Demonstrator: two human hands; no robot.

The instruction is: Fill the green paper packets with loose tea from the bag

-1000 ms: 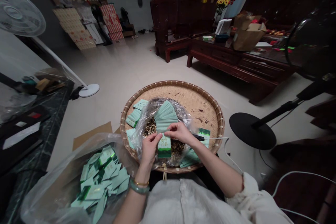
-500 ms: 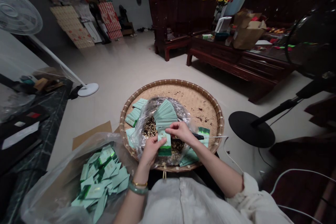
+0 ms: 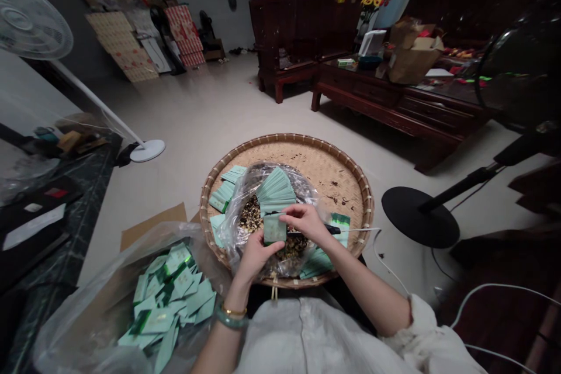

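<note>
Over a round, woven bamboo tray with a bound rim (image 3: 369,204), we see both hands closed on one small, pale green rectangular packet (image 3: 274,229): the left hand (image 3: 256,252) grips its lower end, thumb across the front, while the right hand (image 3: 304,220) pinches its upper right corner. The packet is above dried brown-and-cream flakes (image 3: 250,213) in a crinkled, clear plastic bag (image 3: 231,228), just below a fanned stack of pale green packets (image 3: 276,188). We cannot tell whether its top is open; if it is, a tilt or a hard squeeze could spill whatever is inside. A slim black-handled tool (image 3: 332,229) lies close to the right hand; in our judgement, a forearm snagging its thin white cord (image 3: 362,229) could drag it through the flakes or scatter the stack.
</note>
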